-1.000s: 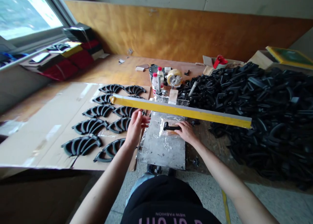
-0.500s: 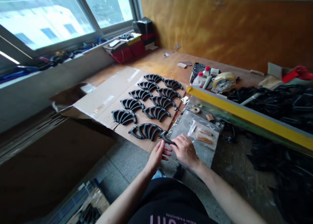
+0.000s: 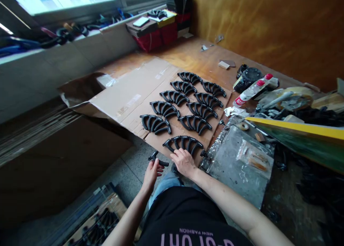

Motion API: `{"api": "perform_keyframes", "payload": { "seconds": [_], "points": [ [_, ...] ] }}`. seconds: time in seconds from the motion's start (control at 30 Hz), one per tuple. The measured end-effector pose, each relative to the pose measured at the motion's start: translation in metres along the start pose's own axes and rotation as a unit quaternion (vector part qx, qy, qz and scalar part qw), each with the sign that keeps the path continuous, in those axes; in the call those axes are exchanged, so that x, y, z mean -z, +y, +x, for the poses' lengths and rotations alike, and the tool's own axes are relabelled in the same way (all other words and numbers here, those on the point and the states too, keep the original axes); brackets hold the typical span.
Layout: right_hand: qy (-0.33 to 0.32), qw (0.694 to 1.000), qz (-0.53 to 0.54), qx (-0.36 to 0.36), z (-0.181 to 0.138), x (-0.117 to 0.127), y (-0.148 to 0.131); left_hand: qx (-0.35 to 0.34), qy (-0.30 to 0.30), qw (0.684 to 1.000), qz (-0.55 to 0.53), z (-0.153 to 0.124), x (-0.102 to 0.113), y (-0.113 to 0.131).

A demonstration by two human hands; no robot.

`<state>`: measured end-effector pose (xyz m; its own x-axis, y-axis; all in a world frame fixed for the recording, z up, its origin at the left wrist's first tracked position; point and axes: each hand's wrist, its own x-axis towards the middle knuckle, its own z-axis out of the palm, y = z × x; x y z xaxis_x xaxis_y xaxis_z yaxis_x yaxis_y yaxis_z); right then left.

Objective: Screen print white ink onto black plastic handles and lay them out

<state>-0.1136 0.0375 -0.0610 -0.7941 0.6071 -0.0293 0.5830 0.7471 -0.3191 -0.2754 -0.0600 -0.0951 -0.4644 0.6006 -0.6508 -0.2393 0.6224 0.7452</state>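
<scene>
My left hand (image 3: 153, 173) pinches a loose black curved piece with a short crossbar at one end (image 3: 161, 162), held past the cardboard's near edge. To its right, my right hand (image 3: 185, 162) has its fingers bent down on the lower side of the nearest black fan-shaped part (image 3: 184, 140); the fingertips are partly hidden against it. This part has several curved ribs below an arched top. Beyond it, more fan-shaped parts lie in two rows, among them one at the left front (image 3: 156, 124) and one to the right (image 3: 195, 123). All rest on a flat cardboard sheet (image 3: 123, 99).
Right of the cardboard lies a grey board (image 3: 231, 167) with a small plastic bag (image 3: 255, 156). A yellow-edged panel (image 3: 301, 128) stands beyond it. Bottles with red caps (image 3: 251, 91) stand behind. At lower left, a box holds black parts (image 3: 94, 228).
My view has turned, shifting the table rightward in the picture. The loose black piece went from my right hand to my left. My right hand has moved onto the nearest fan-shaped part.
</scene>
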Motion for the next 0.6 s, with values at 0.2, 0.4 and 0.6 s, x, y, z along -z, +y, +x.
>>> {"api": "perform_keyframes", "payload": {
  "seconds": [0.2,0.4,0.6],
  "points": [
    [-0.049,0.998,-0.027,-0.037,0.030,-0.015,-0.004,0.013,-0.024,1.000,0.012,0.022,0.007,0.001],
    [-0.075,0.996,0.001,-0.055,0.045,-0.019,-0.004,0.012,-0.037,0.999,0.030,0.029,0.007,0.004],
    [0.038,0.998,0.043,-0.030,0.015,0.035,-0.003,-0.017,-0.058,0.995,0.080,0.036,-0.007,0.008]
  ]
}}
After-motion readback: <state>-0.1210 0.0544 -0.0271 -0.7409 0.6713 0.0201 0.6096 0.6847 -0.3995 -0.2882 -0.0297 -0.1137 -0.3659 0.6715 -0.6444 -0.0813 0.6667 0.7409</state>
